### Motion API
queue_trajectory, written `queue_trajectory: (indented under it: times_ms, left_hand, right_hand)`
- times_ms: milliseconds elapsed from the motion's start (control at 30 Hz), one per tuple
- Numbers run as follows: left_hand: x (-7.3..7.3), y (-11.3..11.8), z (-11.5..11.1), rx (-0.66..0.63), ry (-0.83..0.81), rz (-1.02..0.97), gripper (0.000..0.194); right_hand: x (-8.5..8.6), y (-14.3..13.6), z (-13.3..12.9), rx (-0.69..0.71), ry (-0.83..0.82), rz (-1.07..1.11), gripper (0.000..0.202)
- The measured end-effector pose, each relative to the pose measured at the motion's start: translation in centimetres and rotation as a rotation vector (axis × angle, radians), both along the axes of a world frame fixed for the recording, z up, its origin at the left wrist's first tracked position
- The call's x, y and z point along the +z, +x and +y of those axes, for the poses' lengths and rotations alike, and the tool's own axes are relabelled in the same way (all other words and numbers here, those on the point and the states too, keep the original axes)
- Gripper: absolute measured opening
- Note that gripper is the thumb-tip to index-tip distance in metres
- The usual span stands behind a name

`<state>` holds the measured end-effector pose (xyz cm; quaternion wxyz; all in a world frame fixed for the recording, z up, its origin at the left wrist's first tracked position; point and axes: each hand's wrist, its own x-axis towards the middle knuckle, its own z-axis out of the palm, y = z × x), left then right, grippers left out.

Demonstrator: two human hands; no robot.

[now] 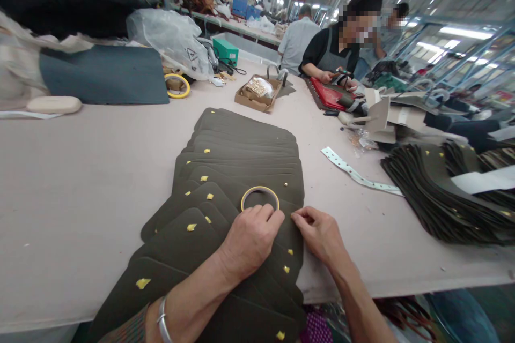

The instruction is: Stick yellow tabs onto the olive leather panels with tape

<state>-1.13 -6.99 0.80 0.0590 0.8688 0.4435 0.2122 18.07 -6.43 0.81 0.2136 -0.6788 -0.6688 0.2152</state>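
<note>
Overlapping dark olive panels [237, 128] with rounded corners lie fanned out in front of me, running off the near table edge. Small yellow tape pieces [192, 228] dot them. My left hand [253, 236] is closed over the near side of a roll of yellow tape [260, 189], above the panels. A pinch of thumb and forefinger closes my right hand [317, 230] at the panels' right edge, a little right of the roll. Whatever is between those right fingertips is too small to make out.
At right lies a thick stack of dark panels [450, 193] beside a pale perforated strip [354, 174]. A cardboard box [257, 94] stands ahead. Another yellow tape roll [177, 87] and a plastic bag [169, 37] are at left. A co-worker [338, 48] handles a red item [328, 95] across the table.
</note>
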Motion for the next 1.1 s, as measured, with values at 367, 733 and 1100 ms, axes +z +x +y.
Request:
queue_trajectory:
  times_ms: [367, 733, 1100]
  left_hand:
    - [-0.6, -1.3, 0.4, -0.11, 0.032, -0.251, 0.035]
    - [-0.6, -1.3, 0.0, -0.106, 0.066, -0.255, 0.033]
    - [0.3, -1.3, -0.1, -0.086, 0.122, -0.274, 0.026]
  right_hand:
    - [1.4, -1.1, -2.2, 0.109, 0.13, 0.247, 0.017]
    - [1.3, -2.8, -1.5, 0.446, 0.546, 0.071, 0.018]
    - [1.5, -4.2, -2.5, 0.072, 0.3, 0.361, 0.011]
